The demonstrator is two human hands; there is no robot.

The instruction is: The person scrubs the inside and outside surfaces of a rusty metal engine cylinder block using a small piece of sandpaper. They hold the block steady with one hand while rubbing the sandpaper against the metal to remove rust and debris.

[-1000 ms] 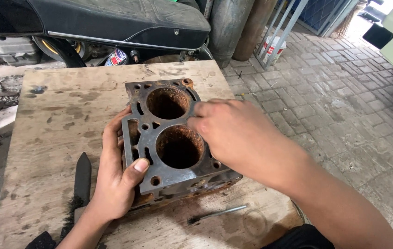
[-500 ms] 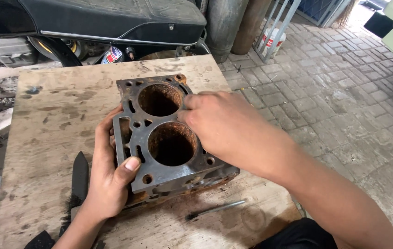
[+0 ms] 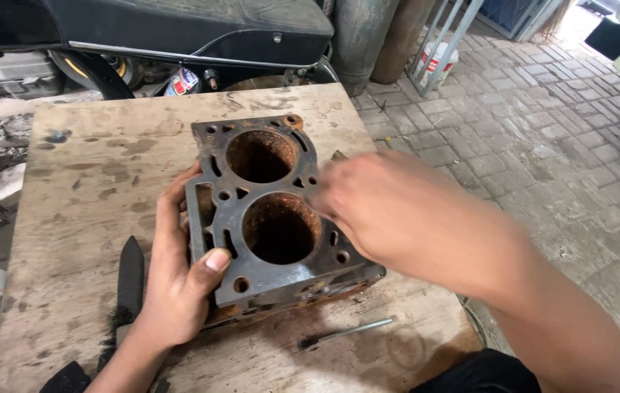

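The left hand (image 3: 179, 284) is gripping the near left corner of a rusty two-bore cylinder block (image 3: 273, 218) that is lying on a stained wooden table (image 3: 91, 167), thumb clamped on its top face and fingers curled round its side. The right hand (image 3: 397, 211) is blurring over the block's right edge, so I cannot tell how its fingers are set. A black brush (image 3: 129, 280) is lying just left of the left wrist, a thin metal rod (image 3: 346, 332) is resting just below the block, and a motorcycle seat (image 3: 179, 25) is standing beyond the table.
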